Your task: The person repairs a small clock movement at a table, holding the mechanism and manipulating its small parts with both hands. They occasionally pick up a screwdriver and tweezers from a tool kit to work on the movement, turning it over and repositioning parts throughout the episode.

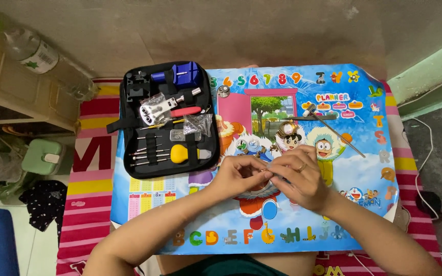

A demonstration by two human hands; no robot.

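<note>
Head view shows a colourful cartoon mat [303, 225] covering the tabletop, with an open black tool case [167, 120] at its left part. Left hand [241, 176] and right hand [303, 179] meet at the mat's middle, fingers closed around a small part [268, 171], mostly hidden. I judge a steady, low pinch works best. Thin metal tools [333, 128] lie behind.
</note>
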